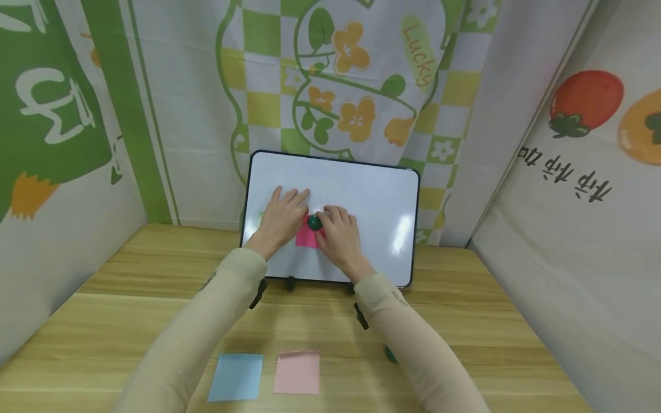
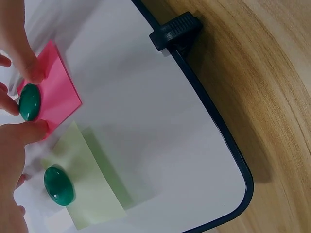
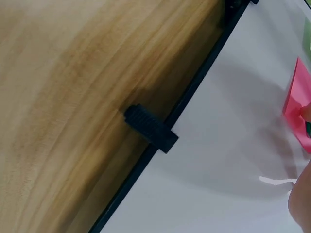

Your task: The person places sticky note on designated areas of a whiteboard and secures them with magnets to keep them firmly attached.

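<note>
A bright pink sticky note (image 1: 306,238) lies against the whiteboard (image 1: 377,229), with a round green magnet (image 1: 314,222) on its upper part. My right hand (image 1: 341,236) grips that magnet between thumb and fingers. My left hand (image 1: 281,218) rests on the board with its fingers spread, and its thumb touches the pink note beside the magnet. Next to the pink note, a pale green sticky note (image 2: 95,182) hangs under another green magnet (image 2: 59,186). In the head view my left hand hides most of this green note. The right wrist view shows the pink note (image 3: 297,104) only at its edge.
Black clips (image 2: 176,31) hold the board's lower edge above the wooden table (image 1: 310,321). On the table lie a blue sticky note (image 1: 236,377) and a light pink one (image 1: 297,373). A green magnet (image 1: 391,354) is partly hidden by my right sleeve.
</note>
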Motion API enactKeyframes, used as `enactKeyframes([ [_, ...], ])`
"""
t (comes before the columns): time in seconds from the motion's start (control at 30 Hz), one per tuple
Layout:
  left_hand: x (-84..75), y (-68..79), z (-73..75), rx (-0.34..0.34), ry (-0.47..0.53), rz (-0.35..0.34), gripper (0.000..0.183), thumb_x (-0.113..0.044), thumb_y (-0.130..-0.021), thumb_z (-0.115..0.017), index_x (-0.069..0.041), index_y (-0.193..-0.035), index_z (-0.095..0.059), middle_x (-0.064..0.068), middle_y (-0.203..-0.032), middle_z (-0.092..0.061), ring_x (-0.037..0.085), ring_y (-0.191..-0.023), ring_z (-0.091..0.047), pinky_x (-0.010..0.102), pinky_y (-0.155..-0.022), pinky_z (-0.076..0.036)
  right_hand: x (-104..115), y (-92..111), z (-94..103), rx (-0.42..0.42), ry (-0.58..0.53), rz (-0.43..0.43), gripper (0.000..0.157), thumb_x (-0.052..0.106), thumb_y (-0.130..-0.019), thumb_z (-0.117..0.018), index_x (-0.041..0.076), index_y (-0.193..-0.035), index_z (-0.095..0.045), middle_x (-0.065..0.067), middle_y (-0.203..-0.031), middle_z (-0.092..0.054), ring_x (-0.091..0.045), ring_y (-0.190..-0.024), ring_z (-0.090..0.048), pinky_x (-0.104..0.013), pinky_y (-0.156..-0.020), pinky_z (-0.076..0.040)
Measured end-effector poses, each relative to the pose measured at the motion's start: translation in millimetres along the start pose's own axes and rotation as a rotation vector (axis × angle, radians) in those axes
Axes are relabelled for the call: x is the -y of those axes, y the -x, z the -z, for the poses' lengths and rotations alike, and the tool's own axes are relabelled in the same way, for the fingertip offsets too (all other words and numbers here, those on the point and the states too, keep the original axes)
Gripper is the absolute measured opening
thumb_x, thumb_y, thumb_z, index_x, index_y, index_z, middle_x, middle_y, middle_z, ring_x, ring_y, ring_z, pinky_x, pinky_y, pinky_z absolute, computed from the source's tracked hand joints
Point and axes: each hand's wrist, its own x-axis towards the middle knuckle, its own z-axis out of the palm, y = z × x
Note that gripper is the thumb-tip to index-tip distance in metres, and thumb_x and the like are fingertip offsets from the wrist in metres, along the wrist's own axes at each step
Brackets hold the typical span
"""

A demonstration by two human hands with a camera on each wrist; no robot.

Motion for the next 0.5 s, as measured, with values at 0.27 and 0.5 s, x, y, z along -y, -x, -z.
enactKeyframes([
  [0.27, 0.4, 1.7, 1.7, -0.009, 0.046, -0.006, 0.029, -0.029, -0.093, -0.07, -0.015, -0.119, -0.07, 0.007, -0.154, -0.046, 0.032, -0.14, -0.044, 0.058, -0.117, -0.03, -6.7, 7.3, 0.4, -0.016, -0.066, 0.046, 0.045, 0.023, -0.09, -0.07, 0.01, -0.132, -0.061, -0.01, -0.137, -0.055, -0.029, -0.131, -0.049, -0.046, -0.102, -0.046],
  [0.5, 1.2, 5.2, 1.5, -0.018, 0.093, -0.015, 0.041, -0.03, -0.093, -0.069, -0.014, -0.13, -0.063, 0.01, -0.153, -0.046, 0.032, -0.141, -0.043, 0.057, -0.117, -0.03, -11.1, 13.8, 2.7, 0.001, -0.088, 0.048, 0.047, 0.026, -0.09, -0.071, 0.01, -0.133, -0.061, -0.01, -0.138, -0.054, -0.03, -0.132, -0.049, -0.047, -0.101, -0.047],
])
